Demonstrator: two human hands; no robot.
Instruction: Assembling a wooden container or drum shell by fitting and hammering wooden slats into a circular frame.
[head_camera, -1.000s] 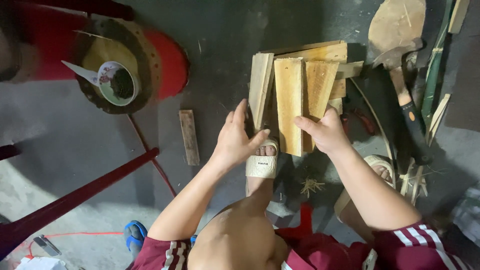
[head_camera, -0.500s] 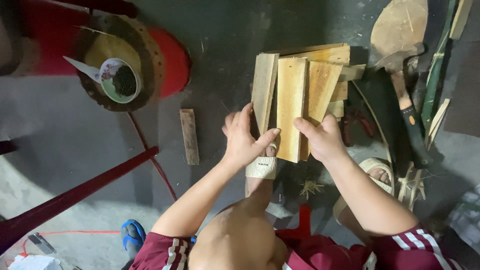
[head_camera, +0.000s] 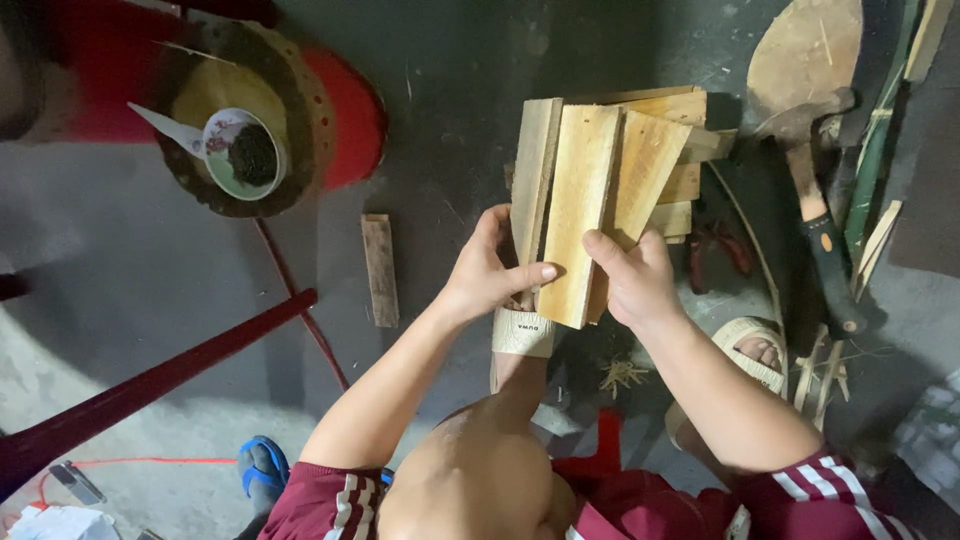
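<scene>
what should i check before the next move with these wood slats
1. Left hand grip on the centre slat: thumb across its lower end, ok.
2. Right hand grip on the same bundle of slats: fingers on the front, ok.
3. Slat ends level: not ok, lower ends are staggered.
4. Sandalled foot directly under the slats: not ok.
5. Hatchet lying apart on the floor to the right: ok.
6. Slats behind the front ones secure: cannot tell.

Both forearms are stretched forward and angled inward. The left hand (head_camera: 487, 275) is curled, its thumb laid flat across to the right. The right hand (head_camera: 632, 275) is closed likewise, its fingertips apparently hidden from view.
</scene>
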